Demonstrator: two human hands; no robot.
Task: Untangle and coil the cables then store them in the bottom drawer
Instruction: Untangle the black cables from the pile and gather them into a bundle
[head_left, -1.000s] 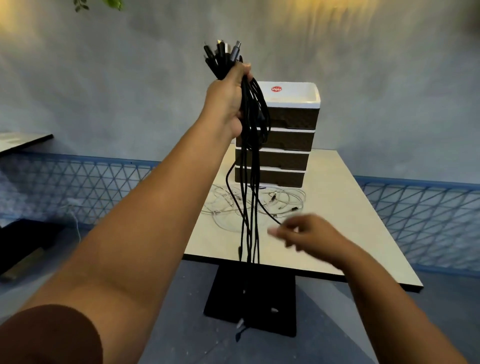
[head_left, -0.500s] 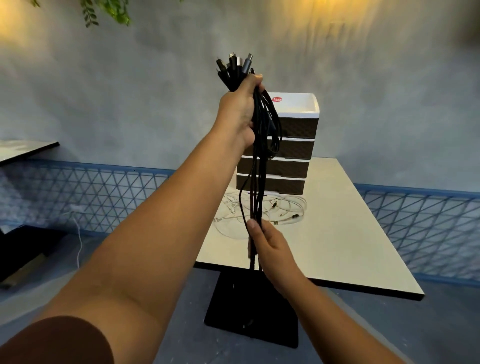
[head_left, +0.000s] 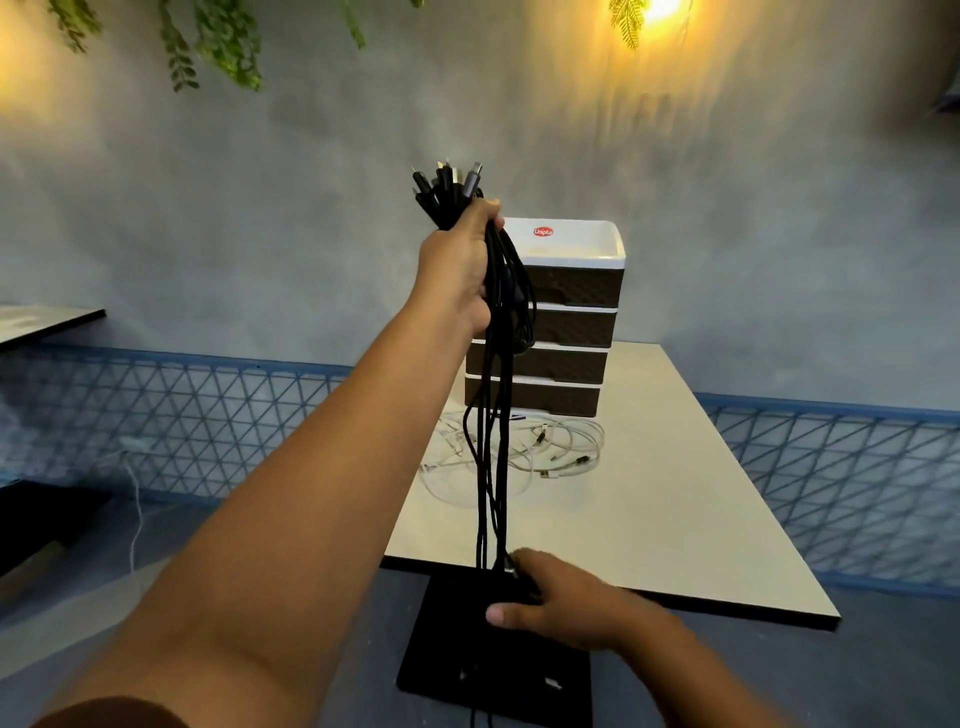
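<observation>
My left hand (head_left: 460, 265) is raised high and grips a bundle of black cables (head_left: 493, 415) just below their plugs, which stick up above my fist. The strands hang straight down in front of the table. Low down, my right hand (head_left: 558, 603) holds the hanging strands near the table's front edge, fingers curled round them. A tangle of white cables (head_left: 561, 447) lies on the table in front of a brown and white drawer unit (head_left: 566, 322). Its bottom drawer (head_left: 545, 397) is closed.
The white table (head_left: 649, 509) stands on a black pedestal base (head_left: 498, 665). A blue lattice fence (head_left: 831, 483) runs behind it along a grey wall. Another table edge (head_left: 47, 317) shows at far left, with a white cord (head_left: 136, 499) hanging near it.
My right hand reached in, took hold of the hanging black strands and slid down them toward the table's front edge. My left hand kept its grip up high.
</observation>
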